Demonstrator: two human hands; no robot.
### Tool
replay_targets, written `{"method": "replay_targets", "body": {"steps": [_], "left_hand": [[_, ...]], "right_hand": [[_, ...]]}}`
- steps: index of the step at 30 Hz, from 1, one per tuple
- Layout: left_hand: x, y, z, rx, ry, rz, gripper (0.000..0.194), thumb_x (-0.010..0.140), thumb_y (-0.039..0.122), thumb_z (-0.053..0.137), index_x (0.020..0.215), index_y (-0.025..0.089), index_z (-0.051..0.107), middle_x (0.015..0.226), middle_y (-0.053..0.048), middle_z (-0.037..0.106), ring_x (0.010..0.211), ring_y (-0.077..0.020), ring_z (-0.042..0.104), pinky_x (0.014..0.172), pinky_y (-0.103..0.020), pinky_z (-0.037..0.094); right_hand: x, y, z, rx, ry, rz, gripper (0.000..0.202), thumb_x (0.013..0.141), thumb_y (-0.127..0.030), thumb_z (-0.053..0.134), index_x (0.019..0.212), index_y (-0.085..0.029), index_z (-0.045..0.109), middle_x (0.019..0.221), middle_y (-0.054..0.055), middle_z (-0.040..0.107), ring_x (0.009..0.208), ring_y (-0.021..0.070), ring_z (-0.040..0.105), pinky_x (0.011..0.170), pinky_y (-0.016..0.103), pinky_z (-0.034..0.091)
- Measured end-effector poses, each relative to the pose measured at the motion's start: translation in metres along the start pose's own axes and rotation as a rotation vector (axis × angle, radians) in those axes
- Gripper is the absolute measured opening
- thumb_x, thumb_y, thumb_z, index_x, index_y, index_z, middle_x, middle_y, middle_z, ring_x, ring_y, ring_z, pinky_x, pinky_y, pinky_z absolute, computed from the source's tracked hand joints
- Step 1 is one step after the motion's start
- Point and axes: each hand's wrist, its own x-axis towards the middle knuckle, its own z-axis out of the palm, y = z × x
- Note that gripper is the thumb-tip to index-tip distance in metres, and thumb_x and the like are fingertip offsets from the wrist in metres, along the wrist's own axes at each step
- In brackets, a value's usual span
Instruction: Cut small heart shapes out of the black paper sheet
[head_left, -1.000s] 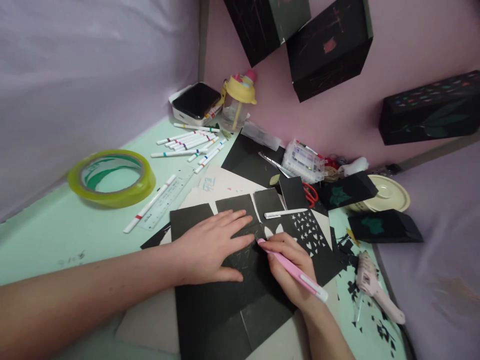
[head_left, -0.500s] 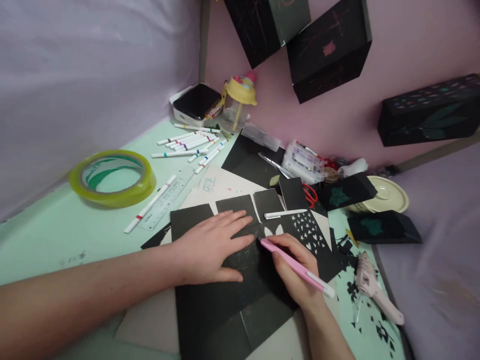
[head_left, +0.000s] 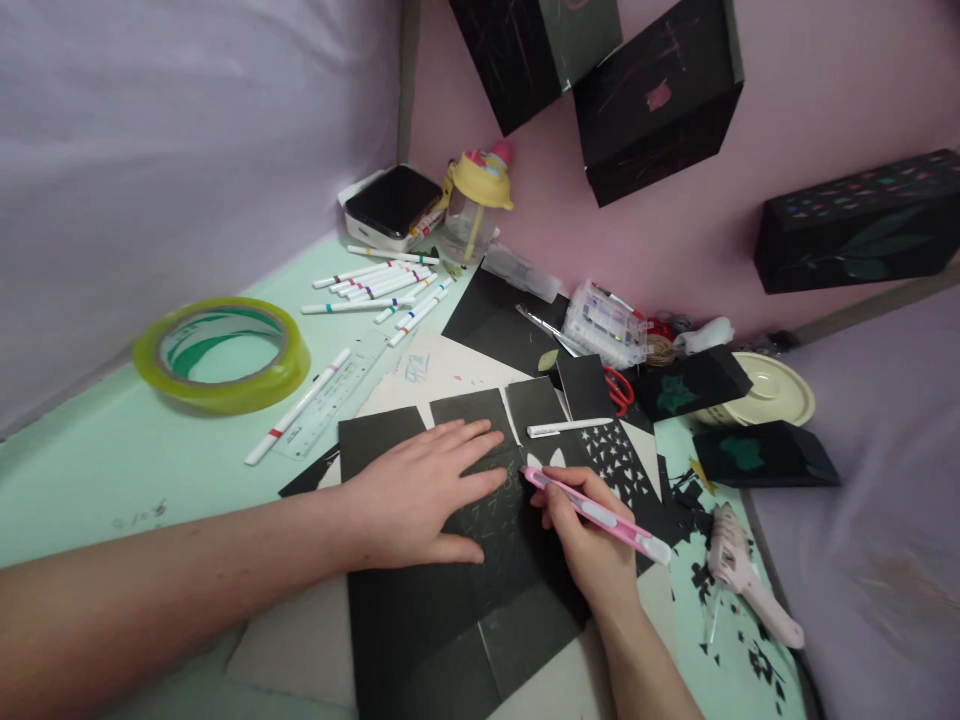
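One roll of yellow tape (head_left: 225, 400) lies left of the black card (head_left: 405, 630), and between it and that card we see a white marker (head_left: 298, 406) beside a clear ruler (head_left: 337, 400). On the card our left hand (head_left: 435, 490) lies flat, fingers spread, and apart from it, over the card's right part, our right hand (head_left: 600, 555) grips a pink pen-shaped tool (head_left: 615, 523), its tip down at the card. Right of the card lies a pale glue gun (head_left: 739, 570) among black paper scraps (head_left: 763, 668).
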Motion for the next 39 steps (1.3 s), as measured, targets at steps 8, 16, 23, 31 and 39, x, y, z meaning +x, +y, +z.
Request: {"method": "replay_targets", "body": {"steps": [8, 16, 23, 31, 39], "left_hand": [[-0.0011, 0.0007, -0.0006, -0.002, 0.003, -0.004, 0.07, 0.078, 0.063, 0.065, 0.134, 0.022, 0.052, 0.154, -0.015, 0.031, 0.141, -0.0373, 0.028, 0.112, -0.051, 0.029], [-0.0008, -0.0003, 0.0011, -0.012, 0.024, 0.006, 0.071, 0.078, 0.063, 0.064, 0.135, 0.022, 0.051, 0.154, -0.015, 0.031, 0.142, -0.0367, 0.027, 0.112, -0.051, 0.027], [-0.0008, -0.0003, 0.0013, -0.001, 0.019, 0.005, 0.07, 0.079, 0.063, 0.063, 0.135, 0.022, 0.051, 0.154, -0.015, 0.03, 0.142, -0.037, 0.027, 0.112, -0.052, 0.028], [-0.0021, -0.0001, 0.0013, -0.01, 0.025, 0.005, 0.07, 0.078, 0.063, 0.065, 0.134, 0.022, 0.051, 0.154, -0.015, 0.031, 0.142, -0.0368, 0.027, 0.112, -0.051, 0.027], [-0.001, -0.0001, 0.0004, -0.007, 0.0, 0.0, 0.071, 0.078, 0.062, 0.065, 0.135, 0.022, 0.051, 0.154, -0.016, 0.03, 0.142, -0.037, 0.027, 0.112, -0.052, 0.028]], "right_hand": [[0.001, -0.0018, 0.0018, 0.021, -0.042, 0.031, 0.016, 0.087, -0.031, 0.061, 0.091, -0.018, 0.068, 0.069, 0.003, 0.071, 0.056, 0.0144, 0.063, 0.054, 0.025, 0.05], [0.0016, -0.0017, 0.0017, 0.078, -0.083, 0.035, 0.019, 0.088, -0.035, 0.06, 0.09, -0.017, 0.067, 0.069, 0.004, 0.072, 0.054, 0.0137, 0.061, 0.053, 0.024, 0.05], [0.0011, -0.0024, 0.0009, 0.079, -0.101, 0.042, 0.02, 0.088, -0.037, 0.06, 0.09, -0.017, 0.067, 0.07, 0.005, 0.072, 0.055, 0.0143, 0.062, 0.053, 0.025, 0.051], [0.0028, -0.006, 0.0036, 0.16, -0.079, 0.074, 0.02, 0.085, -0.038, 0.065, 0.084, -0.018, 0.066, 0.069, 0.004, 0.072, 0.057, 0.0148, 0.065, 0.055, 0.025, 0.053], [0.0039, -0.007, 0.0048, 0.216, -0.077, 0.094, 0.023, 0.087, -0.04, 0.064, 0.086, -0.017, 0.066, 0.072, 0.005, 0.073, 0.057, 0.0146, 0.066, 0.052, 0.024, 0.052]]}}
